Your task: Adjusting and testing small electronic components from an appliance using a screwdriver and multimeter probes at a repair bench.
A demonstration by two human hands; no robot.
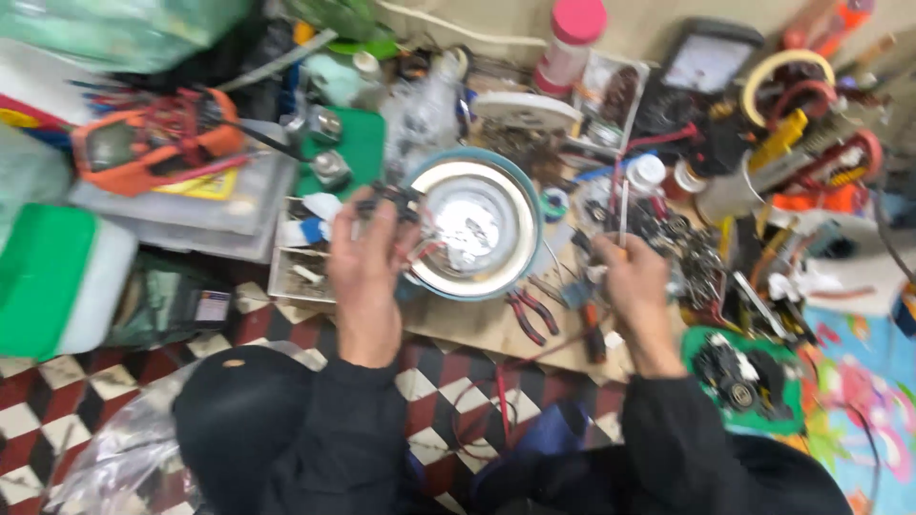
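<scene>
Step in hand: we judge this to be bench work on the round appliance base (474, 225), a shiny metal disc in a teal rim lying on the wooden board (477, 324); we seem to be handling its wiring
Left hand (367, 262): fingers closed around a small dark connector or clip (386, 198) at the disc's left edge, thin red wires (426, 250) trailing from it; the view is blurred, so we cannot name the part more exactly
Right hand (634, 281): pinched on a thin rod-like tool (622, 205) held upright, well to the right of the disc
Nearby: red-handled pliers (530, 315) lie on the board between our hands; an orange multimeter (143, 143) sits far left
Next move, as we judge it: bringing the tool tip across to the connector, which calls for a steady left hold and a fine aim among loose wires
</scene>
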